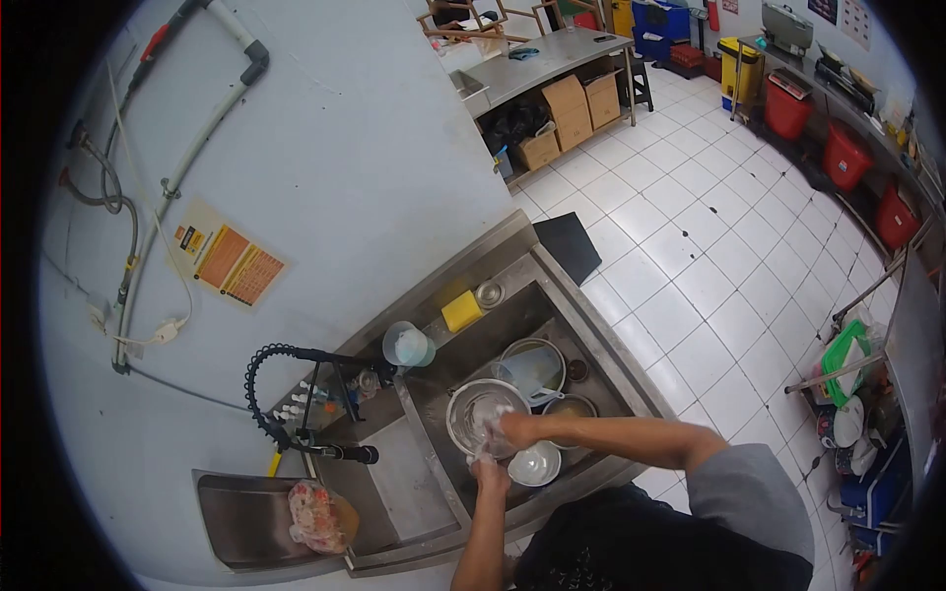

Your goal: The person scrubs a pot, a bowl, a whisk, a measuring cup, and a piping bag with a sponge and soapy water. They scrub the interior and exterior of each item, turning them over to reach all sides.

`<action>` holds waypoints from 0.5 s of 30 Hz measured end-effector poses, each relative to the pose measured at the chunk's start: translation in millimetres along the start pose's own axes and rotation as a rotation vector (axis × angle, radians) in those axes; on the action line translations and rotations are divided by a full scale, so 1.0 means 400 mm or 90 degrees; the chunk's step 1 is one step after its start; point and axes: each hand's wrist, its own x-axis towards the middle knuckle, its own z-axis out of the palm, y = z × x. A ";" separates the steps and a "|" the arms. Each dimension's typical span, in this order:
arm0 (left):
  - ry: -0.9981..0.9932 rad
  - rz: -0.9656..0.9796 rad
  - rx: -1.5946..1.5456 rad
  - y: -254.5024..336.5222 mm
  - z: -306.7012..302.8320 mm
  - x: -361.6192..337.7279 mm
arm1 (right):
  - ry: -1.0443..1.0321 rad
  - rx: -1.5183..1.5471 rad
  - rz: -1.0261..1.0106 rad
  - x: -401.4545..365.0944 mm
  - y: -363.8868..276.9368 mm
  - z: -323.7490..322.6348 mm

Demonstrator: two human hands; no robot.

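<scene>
Over the right basin of the metal sink [455, 433], my two hands are close together above a metal bowl [461, 406] with whitish suds inside. My left hand [487, 471] comes from below, with its fingers closed. My right hand [515, 431] reaches in from the right, its fingers curled toward the left one. Something whitish and translucent shows between them; I cannot make out whether it is foam or a held thing. Just below my right hand is a smaller bowl [535, 465] with a white, foamy inside. Another metal bowl [574, 406] is partly hidden under my right forearm.
A clear plastic jug [527, 369] lies in a round pot behind the bowls. On the back ledge are a yellow sponge [461, 310] and a translucent container [406, 345]. A black spray faucet [345, 453] hangs over the left basin. A filled plastic bag [320, 517] sits further left.
</scene>
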 end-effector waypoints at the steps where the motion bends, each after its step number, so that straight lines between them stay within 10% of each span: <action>1: -0.004 0.000 0.003 0.001 -0.001 -0.020 | 0.077 -0.069 0.045 -0.002 -0.011 -0.002; 3: -0.058 0.018 0.008 -0.014 0.034 -0.049 | 0.233 -0.207 0.134 0.012 -0.035 -0.002; 11: -0.033 0.065 0.021 -0.067 -0.048 -0.030 | 0.011 -0.051 0.372 0.031 -0.106 -0.026; 15: 0.009 0.024 0.175 0.016 -0.108 -0.007 | -0.203 -0.005 0.141 0.032 -0.088 0.063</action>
